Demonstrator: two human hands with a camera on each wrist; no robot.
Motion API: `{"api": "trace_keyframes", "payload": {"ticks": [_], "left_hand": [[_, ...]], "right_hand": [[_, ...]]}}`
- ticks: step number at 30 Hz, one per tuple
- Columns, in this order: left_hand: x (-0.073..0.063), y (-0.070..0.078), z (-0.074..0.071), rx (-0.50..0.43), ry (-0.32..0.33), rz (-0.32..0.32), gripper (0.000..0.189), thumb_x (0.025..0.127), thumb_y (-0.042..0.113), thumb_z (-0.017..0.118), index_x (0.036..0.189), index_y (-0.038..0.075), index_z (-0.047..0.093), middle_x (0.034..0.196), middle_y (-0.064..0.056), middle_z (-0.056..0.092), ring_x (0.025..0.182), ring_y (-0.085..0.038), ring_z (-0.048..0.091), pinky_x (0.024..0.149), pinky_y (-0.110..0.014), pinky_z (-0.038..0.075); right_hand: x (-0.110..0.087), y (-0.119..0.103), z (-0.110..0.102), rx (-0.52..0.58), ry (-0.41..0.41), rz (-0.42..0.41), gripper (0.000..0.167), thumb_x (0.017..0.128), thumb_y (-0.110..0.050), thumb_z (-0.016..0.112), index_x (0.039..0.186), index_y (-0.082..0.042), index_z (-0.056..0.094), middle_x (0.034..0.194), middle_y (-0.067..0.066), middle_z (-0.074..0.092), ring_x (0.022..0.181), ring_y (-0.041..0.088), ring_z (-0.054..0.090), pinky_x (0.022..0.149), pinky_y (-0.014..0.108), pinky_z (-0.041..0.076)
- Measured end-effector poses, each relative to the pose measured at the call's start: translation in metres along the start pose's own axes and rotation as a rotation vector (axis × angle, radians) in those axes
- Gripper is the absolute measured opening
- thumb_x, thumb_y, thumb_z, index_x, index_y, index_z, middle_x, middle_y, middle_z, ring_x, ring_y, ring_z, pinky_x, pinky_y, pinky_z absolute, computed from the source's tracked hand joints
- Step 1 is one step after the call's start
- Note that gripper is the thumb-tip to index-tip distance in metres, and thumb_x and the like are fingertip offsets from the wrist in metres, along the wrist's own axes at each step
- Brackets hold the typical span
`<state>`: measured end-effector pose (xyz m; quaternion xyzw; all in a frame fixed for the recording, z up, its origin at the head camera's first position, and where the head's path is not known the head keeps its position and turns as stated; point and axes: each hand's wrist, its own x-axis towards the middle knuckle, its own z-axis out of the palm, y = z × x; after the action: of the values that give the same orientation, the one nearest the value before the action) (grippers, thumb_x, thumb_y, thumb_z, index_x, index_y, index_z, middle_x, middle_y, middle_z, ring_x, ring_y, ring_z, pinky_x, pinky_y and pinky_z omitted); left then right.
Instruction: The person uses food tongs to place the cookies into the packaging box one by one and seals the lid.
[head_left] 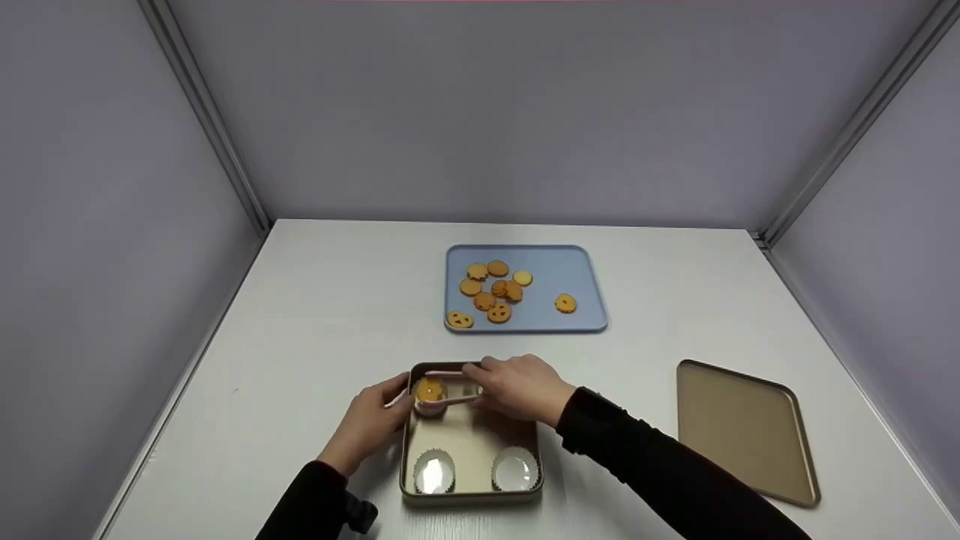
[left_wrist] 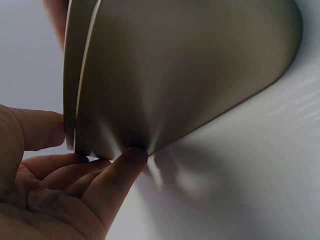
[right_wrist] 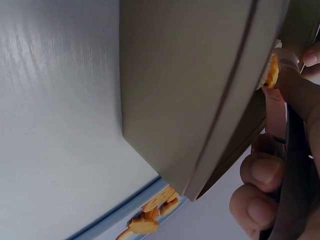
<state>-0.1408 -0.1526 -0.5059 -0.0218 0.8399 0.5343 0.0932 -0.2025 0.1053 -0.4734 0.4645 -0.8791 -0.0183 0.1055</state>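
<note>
A rectangular gold baking tin lies in front of me, with fluted paper cups in its corners. In the far left cup is a yellow-orange cookie. Pale pink tongs reach to this cookie, their arms spread on either side of it; my right hand holds them over the tin. My left hand grips the tin's left side, thumb at the rim and fingers against the wall in the left wrist view. Two paper cups, left and right, stand at the near corners. The far right corner is hidden by my right hand.
Beyond the tin lies a blue tray with several cookies grouped at its left and one flower-shaped cookie at its right. A flat gold lid rests on the white table to the right.
</note>
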Motion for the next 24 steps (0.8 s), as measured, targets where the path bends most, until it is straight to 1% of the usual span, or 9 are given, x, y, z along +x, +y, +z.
{"api": "trace_keyframes", "payload": {"ticks": [3, 7, 13, 18, 23, 24], "left_hand": [[-0.0003, 0.0003, 0.0001, -0.004, 0.004, 0.000, 0.054, 0.103, 0.023, 0.062, 0.153, 0.008, 0.048, 0.153, -0.013, 0.051, 0.147, -0.032, 0.039, 0.115, -0.048, 0.041], [-0.0004, 0.0003, 0.0000, -0.004, 0.014, 0.015, 0.052, 0.103, 0.023, 0.062, 0.152, 0.009, 0.051, 0.152, -0.013, 0.052, 0.147, -0.033, 0.037, 0.118, -0.050, 0.035], [0.0002, -0.0009, 0.0000, 0.009, 0.024, 0.032, 0.052, 0.103, 0.025, 0.064, 0.151, 0.012, 0.052, 0.151, -0.011, 0.053, 0.147, -0.033, 0.039, 0.118, -0.051, 0.035], [0.0005, -0.0012, -0.0002, 0.011, 0.026, 0.033, 0.052, 0.102, 0.027, 0.064, 0.151, 0.012, 0.053, 0.151, -0.011, 0.054, 0.146, -0.033, 0.039, 0.119, -0.050, 0.034], [0.0004, -0.0008, -0.0002, 0.007, 0.028, 0.033, 0.052, 0.102, 0.026, 0.064, 0.151, 0.011, 0.052, 0.151, -0.012, 0.053, 0.146, -0.033, 0.040, 0.118, -0.050, 0.036], [0.0002, -0.0006, -0.0001, 0.001, 0.023, 0.027, 0.053, 0.102, 0.026, 0.064, 0.151, 0.011, 0.051, 0.151, -0.012, 0.053, 0.145, -0.033, 0.042, 0.116, -0.049, 0.038]], "right_hand": [[0.0001, 0.0001, 0.0012, 0.001, -0.012, 0.002, 0.037, 0.094, -0.043, 0.072, 0.119, -0.016, 0.064, 0.082, -0.001, 0.059, 0.048, 0.014, 0.044, 0.043, 0.031, 0.041], [-0.0006, 0.0005, 0.0012, 0.017, -0.024, 0.009, 0.038, 0.094, -0.043, 0.072, 0.119, -0.016, 0.064, 0.083, -0.001, 0.061, 0.049, 0.014, 0.045, 0.043, 0.030, 0.041], [0.0000, 0.0005, 0.0029, 0.040, -0.040, 0.023, 0.038, 0.093, -0.044, 0.073, 0.117, -0.016, 0.063, 0.083, 0.000, 0.060, 0.049, 0.014, 0.046, 0.043, 0.031, 0.040], [0.0008, 0.0002, 0.0022, 0.057, -0.053, 0.033, 0.039, 0.093, -0.044, 0.073, 0.118, -0.016, 0.063, 0.084, 0.000, 0.061, 0.050, 0.016, 0.049, 0.044, 0.032, 0.042], [-0.0006, 0.0017, -0.0026, 0.081, -0.072, 0.033, 0.045, 0.095, -0.046, 0.070, 0.126, -0.015, 0.063, 0.088, 0.001, 0.063, 0.055, 0.018, 0.055, 0.047, 0.034, 0.046], [-0.0015, 0.0025, -0.0043, 0.087, -0.074, 0.033, 0.047, 0.095, -0.047, 0.070, 0.129, -0.015, 0.063, 0.090, 0.002, 0.064, 0.056, 0.018, 0.056, 0.048, 0.034, 0.047]]}}
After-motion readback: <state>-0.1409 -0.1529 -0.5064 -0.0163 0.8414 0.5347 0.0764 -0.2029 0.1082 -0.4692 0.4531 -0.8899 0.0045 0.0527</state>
